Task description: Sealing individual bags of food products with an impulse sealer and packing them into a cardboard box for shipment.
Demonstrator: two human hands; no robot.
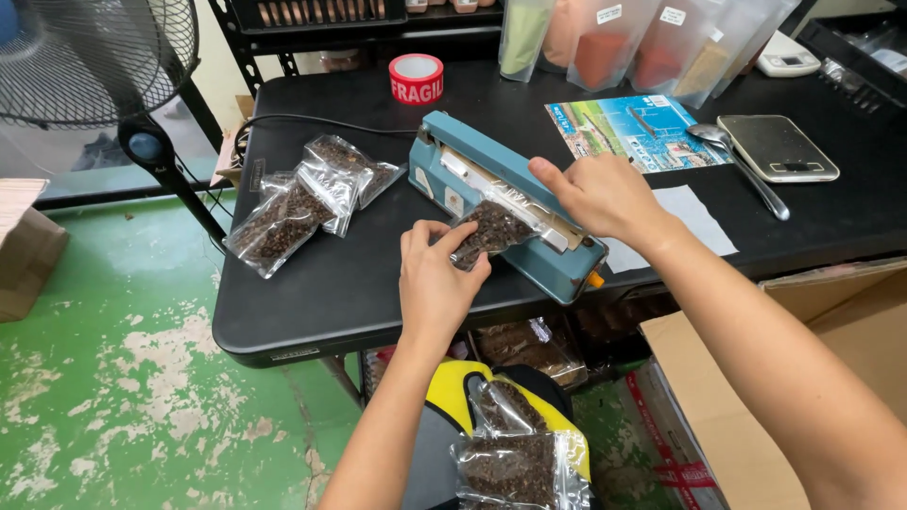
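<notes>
With our left hand [433,283] pinching the clear plastic pouch of dark beans [488,231] and our right hand [600,194] at two o'clock pressing its mouth on the blue heat sealer [501,203], we judged sealing underway, the mouth needing to lie flat.

Landmark: my blue sealer [510,203].
On it: clear pouch [489,231] of dark bits, in my hands.
Left: three sealed pouches [302,198].
Behind: tall pouches [642,42], white labels.
Below: more pouches [510,444].
</notes>
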